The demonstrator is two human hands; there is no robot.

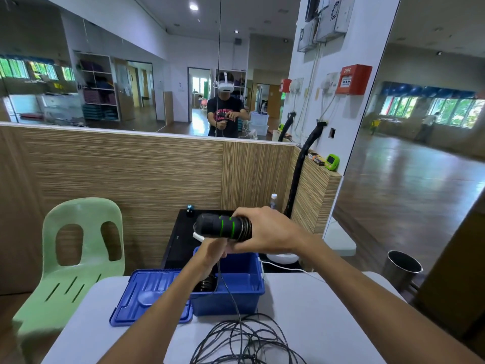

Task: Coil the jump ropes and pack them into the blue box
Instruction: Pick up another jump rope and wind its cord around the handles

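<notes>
Now the handles (223, 227) are gripped crosswise by right-hand fingers (244, 214), cord (237, 319) pinched under left-hand fingers (223, 254), blue box (236, 292) directly below.

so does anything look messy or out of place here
Yes: the black rope lies in a loose tangle on the white table, not coiled. The blue box is open, its lid lying beside it. Both hands hold the jump rope handles.

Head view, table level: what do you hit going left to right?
Green plastic chair → blue lid lying flat on the table → open blue box → white cable → metal bin on the floor.
</notes>
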